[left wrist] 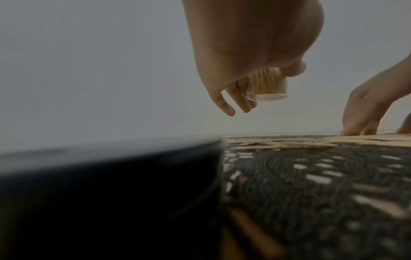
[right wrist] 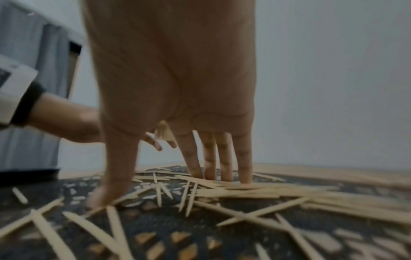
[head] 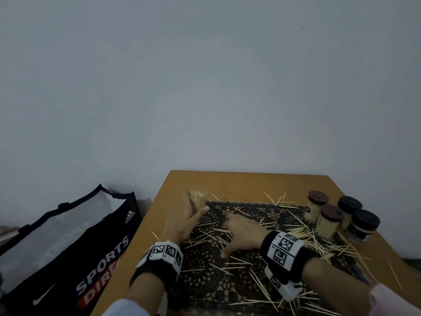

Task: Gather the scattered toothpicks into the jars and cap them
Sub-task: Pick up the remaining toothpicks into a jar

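Against a bare grey wall, our bench (head: 227,181) carries a black lace mat (head: 205,265) strewn with toothpicks (head: 319,242). Our left hand (head: 182,222) grips an open, part-filled jar (head: 198,199); our right hand (head: 241,236) spreads straight fingers (right wrist: 244,158) onto sticks lying crosswise beneath, nearer than the left.

Both hands bare. Left wrist (head: 163,255): black band carrying white blocks printed with black square codes. Right wrist (head: 286,250): wider black cuff, same white coded panels, plus a white block with a short cord below it. White sleeve (head: 123,307) on left forearm; pale pinkish sleeve (head: 396,299) on right.
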Motion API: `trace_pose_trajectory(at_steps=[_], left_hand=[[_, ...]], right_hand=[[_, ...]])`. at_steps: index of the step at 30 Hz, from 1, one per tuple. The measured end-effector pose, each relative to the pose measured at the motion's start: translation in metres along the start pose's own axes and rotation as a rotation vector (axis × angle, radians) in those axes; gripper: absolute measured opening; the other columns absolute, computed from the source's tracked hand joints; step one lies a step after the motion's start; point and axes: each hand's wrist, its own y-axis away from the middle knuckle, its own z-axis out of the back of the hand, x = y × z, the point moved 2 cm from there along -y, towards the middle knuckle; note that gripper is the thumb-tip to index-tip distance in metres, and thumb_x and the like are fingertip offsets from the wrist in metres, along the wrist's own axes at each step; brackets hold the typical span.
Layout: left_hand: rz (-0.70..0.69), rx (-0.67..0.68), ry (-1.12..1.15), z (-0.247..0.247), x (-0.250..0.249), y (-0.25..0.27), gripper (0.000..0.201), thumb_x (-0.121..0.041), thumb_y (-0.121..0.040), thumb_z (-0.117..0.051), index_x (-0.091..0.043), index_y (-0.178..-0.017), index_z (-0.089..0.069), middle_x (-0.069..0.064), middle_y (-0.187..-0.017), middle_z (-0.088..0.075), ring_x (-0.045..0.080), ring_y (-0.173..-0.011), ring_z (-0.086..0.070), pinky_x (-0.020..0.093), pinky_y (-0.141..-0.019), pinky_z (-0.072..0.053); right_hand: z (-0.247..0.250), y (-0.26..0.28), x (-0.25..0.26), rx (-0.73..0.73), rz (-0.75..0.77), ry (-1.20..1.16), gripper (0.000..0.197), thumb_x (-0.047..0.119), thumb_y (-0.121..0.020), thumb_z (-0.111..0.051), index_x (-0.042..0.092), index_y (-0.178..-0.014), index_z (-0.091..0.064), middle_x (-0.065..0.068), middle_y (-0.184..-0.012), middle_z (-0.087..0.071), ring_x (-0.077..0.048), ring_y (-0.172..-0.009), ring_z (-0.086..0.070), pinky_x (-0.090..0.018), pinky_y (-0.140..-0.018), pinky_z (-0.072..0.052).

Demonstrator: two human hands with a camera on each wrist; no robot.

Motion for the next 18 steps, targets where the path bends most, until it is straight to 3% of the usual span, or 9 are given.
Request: trace_pose_trajectory(at_steps=[5, 9, 13, 15, 18], left_hand=[[0.011, 0.013, -0.051, 0.001, -0.001, -0.001, 0.062, -0.075, -0.081, -0.044, -0.029, -0.121, -0.033, -0.004, -0.113, -0.059, 0.016, -0.089, -0.06, 0.036, -0.079, -0.049], [0.0, 0.026, -0.064, 0.001, 0.0, -0.001, 0.067, -0.079, -0.08, -0.044, -0.027, -0.122, -0.034, -0.006, -0.112, -0.06, 0.015, -0.093, -0.06, 0.035, -0.081, -0.049], [0.01, 0.039, -0.103, 0.001, -0.005, -0.001, 0.047, -0.062, -0.088, -0.049, -0.027, -0.114, -0.032, -0.002, -0.101, -0.062, 0.017, -0.086, -0.059, 0.033, -0.075, -0.045], [0.017, 0.052, -0.117, 0.002, -0.006, 0.0, 0.046, -0.063, -0.088, -0.048, -0.027, -0.111, -0.03, 0.0, -0.095, -0.061, 0.017, -0.081, -0.057, 0.033, -0.072, -0.043], [0.021, 0.064, -0.112, 0.003, -0.007, 0.002, 0.049, -0.066, -0.085, -0.045, -0.028, -0.112, -0.029, -0.001, -0.095, -0.061, 0.016, -0.079, -0.055, 0.032, -0.071, -0.041]], right_hand=[[0.003, 0.0, 0.0, -0.053, 0.009, -0.109, 0.047, 0.03, -0.079, -0.077, 0.011, -0.12, -0.064, -0.004, -0.117, -0.057, -0.022, -0.11, -0.053, -0.032, -0.088, -0.047], [0.007, 0.002, -0.001, -0.059, 0.086, -0.075, 0.04, 0.02, -0.081, -0.075, 0.011, -0.119, -0.067, -0.004, -0.115, -0.063, -0.019, -0.106, -0.057, -0.023, -0.08, -0.042], [0.012, 0.005, -0.004, -0.049, 0.17, 0.032, 0.026, 0.016, -0.085, -0.071, 0.009, -0.11, -0.072, -0.005, -0.108, -0.069, -0.02, -0.1, -0.061, -0.026, -0.08, -0.045], [0.013, 0.006, -0.007, -0.053, 0.187, 0.08, 0.019, 0.015, -0.087, -0.066, 0.011, -0.105, -0.073, -0.004, -0.105, -0.07, -0.019, -0.098, -0.062, -0.03, -0.083, -0.048], [0.014, 0.01, -0.012, -0.094, 0.174, 0.149, 0.016, 0.017, -0.091, -0.06, 0.011, -0.099, -0.072, -0.004, -0.101, -0.069, -0.02, -0.095, -0.061, -0.031, -0.079, -0.047]])
